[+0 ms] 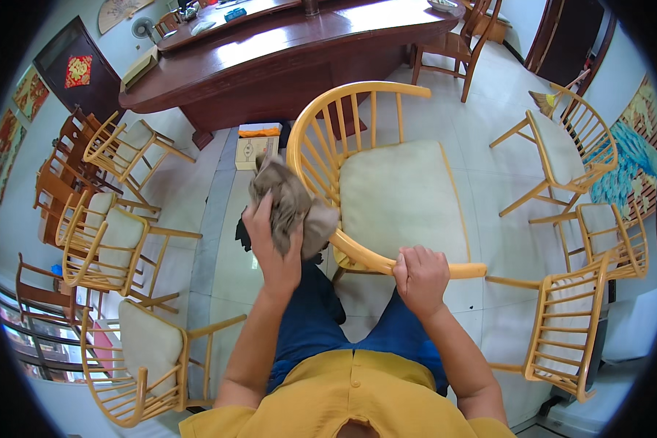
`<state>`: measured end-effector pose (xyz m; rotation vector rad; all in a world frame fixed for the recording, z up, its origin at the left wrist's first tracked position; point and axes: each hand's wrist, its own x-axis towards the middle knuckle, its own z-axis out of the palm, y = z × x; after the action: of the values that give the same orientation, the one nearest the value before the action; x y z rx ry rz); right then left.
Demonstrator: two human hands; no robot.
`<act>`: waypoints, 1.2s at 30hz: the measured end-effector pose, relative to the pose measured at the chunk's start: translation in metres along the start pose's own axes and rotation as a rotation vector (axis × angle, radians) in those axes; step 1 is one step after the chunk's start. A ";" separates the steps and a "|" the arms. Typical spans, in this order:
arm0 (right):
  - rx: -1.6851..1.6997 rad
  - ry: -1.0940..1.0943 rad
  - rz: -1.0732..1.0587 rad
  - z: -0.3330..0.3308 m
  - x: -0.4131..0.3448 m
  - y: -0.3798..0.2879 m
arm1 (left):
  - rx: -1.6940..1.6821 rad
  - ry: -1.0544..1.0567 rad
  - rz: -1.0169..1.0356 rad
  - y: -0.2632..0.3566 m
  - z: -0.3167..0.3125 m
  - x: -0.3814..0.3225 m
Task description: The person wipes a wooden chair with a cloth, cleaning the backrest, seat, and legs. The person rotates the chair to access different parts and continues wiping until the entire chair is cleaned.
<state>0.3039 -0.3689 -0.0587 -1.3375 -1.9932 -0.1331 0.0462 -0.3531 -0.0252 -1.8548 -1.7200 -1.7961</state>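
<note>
A wooden armchair with a curved spindle back (311,112) and a pale padded seat (402,200) stands right before me. My right hand (422,276) is closed around the near end of its curved rail. In my left hand (276,235) is a crumpled grey-brown cloth (284,202), bunched against the outer side of the rail. The cloth covers a stretch of the rail, so the contact beneath it is hidden.
Similar wooden chairs stand along the left (117,246) and right (566,326). A long dark-red wooden desk (284,60) spans the far side. Cardboard boxes (256,152) sit on the tiled floor before it. A dark wooden chair (454,46) stands at the desk's right end.
</note>
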 end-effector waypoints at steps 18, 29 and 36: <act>0.065 0.030 -0.029 -0.002 -0.003 0.004 | 0.151 -0.590 0.590 0.003 0.016 0.021; 0.541 0.234 0.193 0.004 -0.016 0.005 | 0.103 -0.504 0.527 0.053 0.043 -0.038; 0.800 0.225 0.635 -0.037 -0.014 0.045 | 0.144 -0.481 0.790 0.053 0.048 -0.039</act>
<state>0.3628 -0.3762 -0.0536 -1.2492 -1.1407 0.7023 0.1254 -0.3662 -0.0359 -2.5191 -0.8958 -0.9538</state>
